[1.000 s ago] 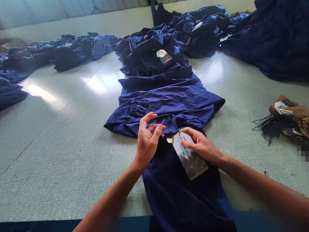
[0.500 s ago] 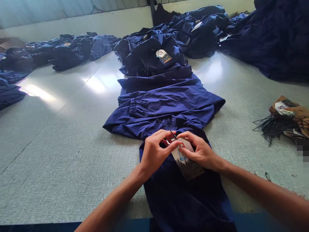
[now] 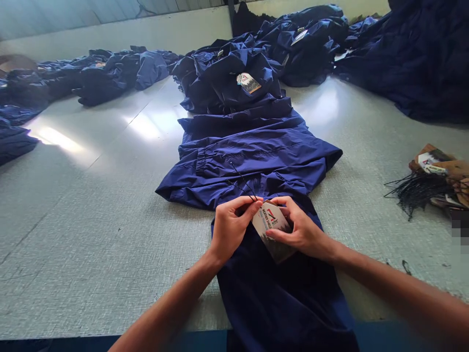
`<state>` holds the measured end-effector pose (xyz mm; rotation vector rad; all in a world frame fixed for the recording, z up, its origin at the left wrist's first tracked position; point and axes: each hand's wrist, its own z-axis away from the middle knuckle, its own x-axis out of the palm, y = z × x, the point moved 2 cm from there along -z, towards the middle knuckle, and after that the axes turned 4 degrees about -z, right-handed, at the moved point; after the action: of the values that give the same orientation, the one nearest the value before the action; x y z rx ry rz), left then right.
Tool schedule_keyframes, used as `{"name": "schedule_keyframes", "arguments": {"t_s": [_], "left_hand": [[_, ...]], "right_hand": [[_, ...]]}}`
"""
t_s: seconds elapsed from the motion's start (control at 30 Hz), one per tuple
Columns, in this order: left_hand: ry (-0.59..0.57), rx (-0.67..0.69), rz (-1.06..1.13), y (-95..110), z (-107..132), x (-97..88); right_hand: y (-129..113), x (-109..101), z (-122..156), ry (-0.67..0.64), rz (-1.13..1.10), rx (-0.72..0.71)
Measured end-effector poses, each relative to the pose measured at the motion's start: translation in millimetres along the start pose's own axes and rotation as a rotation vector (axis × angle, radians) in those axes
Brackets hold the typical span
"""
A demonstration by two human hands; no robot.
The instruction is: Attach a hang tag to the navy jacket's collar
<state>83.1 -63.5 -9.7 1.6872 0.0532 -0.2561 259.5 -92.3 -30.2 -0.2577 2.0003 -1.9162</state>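
Pale wall [image 3: 146, 36] in bkgd, top of frame; grey textured table [image 3: 110, 254] below. Head view: navy piles seen upper L [image 3: 113, 73] and upper R [image 3: 414, 63]; tagged navy bundle [image 3: 216, 80] at upper ctr. Navy garment [image 3: 252, 154] spread mid-frame, lower part draped past table edge at bottom ctr. Printed hang tag [image 3: 271, 220] seen just below ctr, over garment, tilted. Black cord [image 3: 244, 180] of tag pinched btwn L hand [image 3: 232, 222] thumb & index, two strands sticking up past fingertips. Tag gripped at its R side by R hand [image 3: 306, 230], thumb on printed face; other R fingers partly hidden behind. Spare tags [image 3: 436, 161] w/ loose black strings [image 3: 406, 193] lie far R.

For the cord work (judgement): tag best held steady by R hand, strands pinched close to ends & kept untwisted; slack to be taken up gently so thin fabric isn't puckered. Whether cord is looped thru garment can't be told, hidden by fingers.
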Motion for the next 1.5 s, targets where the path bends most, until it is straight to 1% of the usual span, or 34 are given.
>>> {"name": "schedule_keyframes", "arguments": {"t_s": [0.1, 0.17, 0.27, 0.33, 0.43, 0.53, 0.6, 0.77, 0.83, 0.9, 0.97, 1.07, 1.13, 1.23, 1.37, 1.43, 1.5], "left_hand": [[0.055, -0.058, 0.041, -0.8, -2.0, -0.9], [0.091, -0.075, 0.078, -0.7, -2.6, -1.0], [0.118, 0.006, 0.094, -0.8, -2.8, -0.9], [0.115, 0.083, 0.043, -2.1, -3.1, -1.4], [0.067, 0.193, -0.128, -4.6, -4.2, -2.6], [0.025, 0.243, -0.24, -4.0, -5.4, -4.1], [0.002, 0.242, -0.264, -1.0, -6.0, -5.3], [-0.109, 0.233, -0.284, 8.2, -6.5, -8.0], [-0.16, 0.22, -0.264, 8.8, -6.5, -8.3], [-0.204, 0.223, -0.252, 7.1, -6.3, -7.2], [-0.217, 0.255, -0.283, 4.2, -6.1, -5.4], [-0.165, 0.277, -0.343, 0.7, -6.8, -4.0], [-0.12, 0.23, -0.306, 0.4, -8.1, -4.7], [-0.087, 0.096, -0.17, 2.6, -11.2, -7.7], [-0.09, -0.115, 0.016, 3.0, -15.6, -12.6], [-0.113, -0.189, 0.12, 1.0, -17.2, -14.1], [-0.131, -0.23, 0.199, -1.3, -18.1, -14.8]], "right_hand": [[5.1, 2.4, 2.3, 0.008, 0.146, -0.099], [6.2, 3.0, 3.1, 0.012, 0.248, -0.186], [4.3, 4.1, 3.1, -0.001, 0.378, -0.317], [2.8, 4.8, 2.9, 0.022, 0.441, -0.351], [1.2, 5.3, 3.4, 0.098, 0.51, -0.36], [-0.6, 5.1, 5.2, 0.133, 0.553, -0.39], [-2.4, 3.2, 6.6, 0.168, 0.573, -0.409], [-8.1, -5.7, 7.8, 0.295, 0.558, -0.418], [-10.5, -8.5, 6.8, 0.317, 0.522, -0.421], [-12.3, -10.1, 5.0, 0.316, 0.477, -0.386], [-13.5, -10.7, 3.4, 0.308, 0.434, -0.33], [-15.2, -11.0, 2.4, 0.302, 0.383, -0.284], [-15.5, -11.4, 2.4, 0.278, 0.345, -0.282], [-14.1, -12.0, 2.0, 0.181, 0.352, -0.303], [-9.7, -9.7, 1.9, -0.007, 0.546, -0.322], [-7.9, -7.8, 2.8, -0.061, 0.628, -0.324], [-6.8, -5.7, 4.2, -0.095, 0.68, -0.329]]}}
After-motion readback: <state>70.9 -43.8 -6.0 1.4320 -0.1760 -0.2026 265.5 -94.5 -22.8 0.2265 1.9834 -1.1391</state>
